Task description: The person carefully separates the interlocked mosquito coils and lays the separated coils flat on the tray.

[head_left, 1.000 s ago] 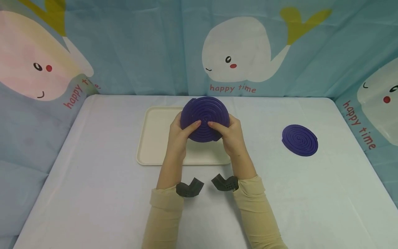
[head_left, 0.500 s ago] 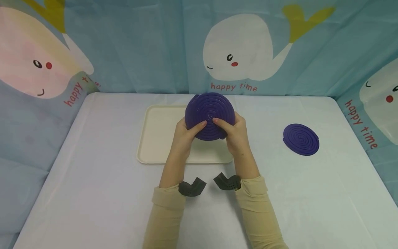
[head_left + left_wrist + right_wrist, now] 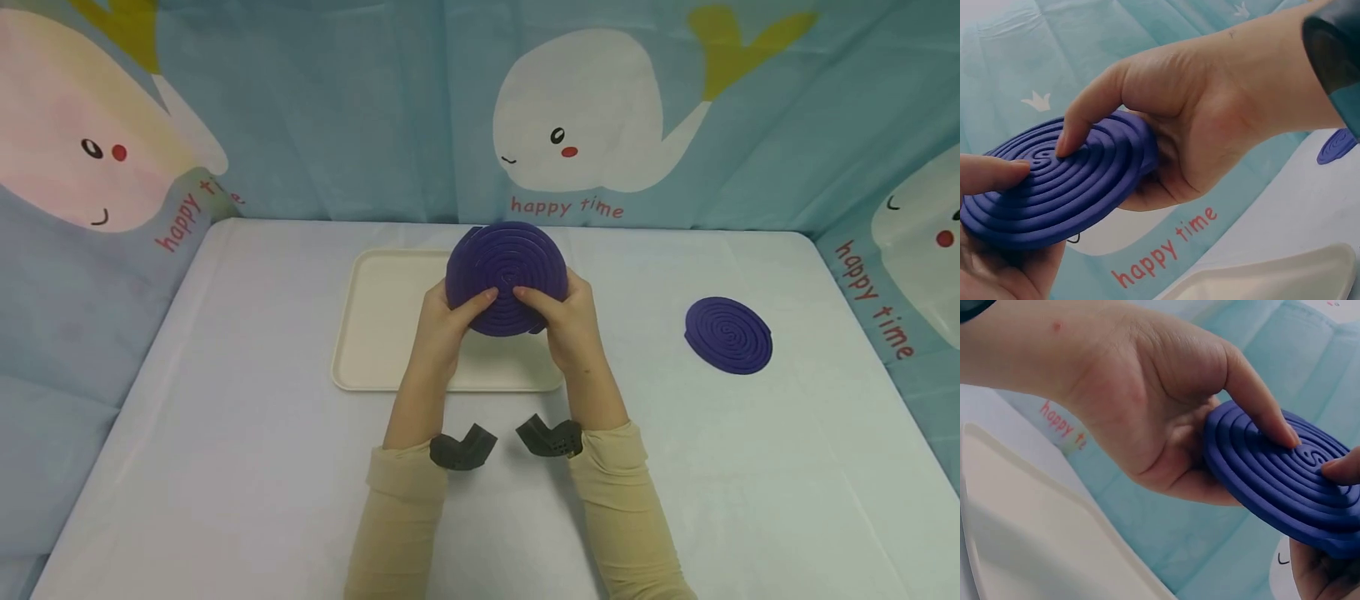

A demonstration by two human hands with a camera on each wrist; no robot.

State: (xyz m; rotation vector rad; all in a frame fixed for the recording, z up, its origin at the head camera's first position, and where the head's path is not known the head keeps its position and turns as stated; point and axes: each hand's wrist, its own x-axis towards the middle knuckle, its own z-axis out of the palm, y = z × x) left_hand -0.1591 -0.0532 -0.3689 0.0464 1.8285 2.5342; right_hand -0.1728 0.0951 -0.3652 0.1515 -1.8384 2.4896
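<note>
Both hands hold a round purple trivet (image 3: 510,250) with spiral ridges, raised over the tray and tilted towards the head camera. My left hand (image 3: 438,325) grips its left side and my right hand (image 3: 574,327) its right side. The thumbs press on the top near the centre, with the other fingers underneath, mostly hidden in the head view. Close up in the left wrist view, the trivet (image 3: 1091,187) shows an S-shaped middle between the two thumb tips. A second, similar purple trivet (image 3: 727,335) lies flat on the table, well to the right of the hands.
A cream rectangular tray (image 3: 382,325) lies on the white-covered table (image 3: 247,450), partly hidden by the hands and trivet. Blue curtains (image 3: 345,108) printed with whales stand behind and at both sides. Dark brackets (image 3: 462,450) sit at the wrists.
Over the first half second both hands carried the held trivet slightly to the right; since then they have stayed almost still. The grip is the same, and the other trivet has not moved.
</note>
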